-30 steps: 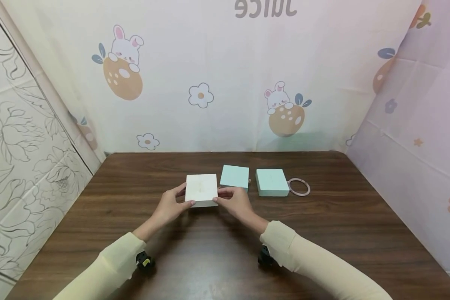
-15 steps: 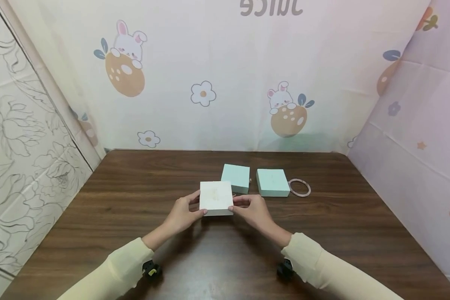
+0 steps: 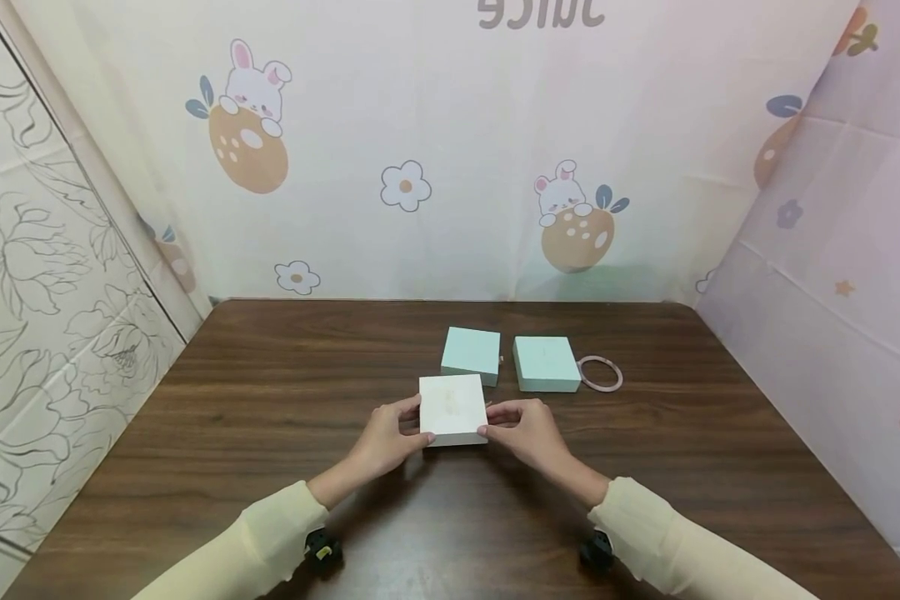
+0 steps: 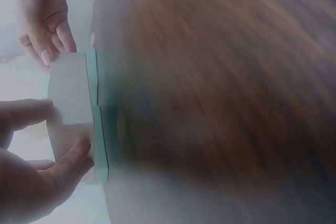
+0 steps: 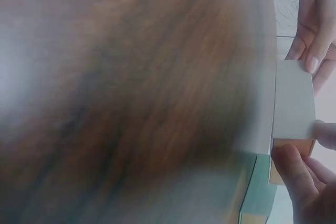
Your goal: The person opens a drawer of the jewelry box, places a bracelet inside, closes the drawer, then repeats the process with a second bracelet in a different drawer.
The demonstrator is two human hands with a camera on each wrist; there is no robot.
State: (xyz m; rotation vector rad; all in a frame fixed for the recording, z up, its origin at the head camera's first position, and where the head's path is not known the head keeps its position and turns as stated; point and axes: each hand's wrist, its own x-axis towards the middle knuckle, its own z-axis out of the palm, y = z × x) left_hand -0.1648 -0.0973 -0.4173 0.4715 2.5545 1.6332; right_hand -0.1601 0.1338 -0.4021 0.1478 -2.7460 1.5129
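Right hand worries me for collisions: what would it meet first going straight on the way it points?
The white box, which the right hand grips; beyond it, probably the left hand, though depth is unclear.

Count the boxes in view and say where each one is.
3. A white box, held between the left hand and the right hand; a mint box behind it; a second mint box farther right, beside a pale ring. No sign of hidden ones.

Rabbit-print backdrop, probably cloth, brown table
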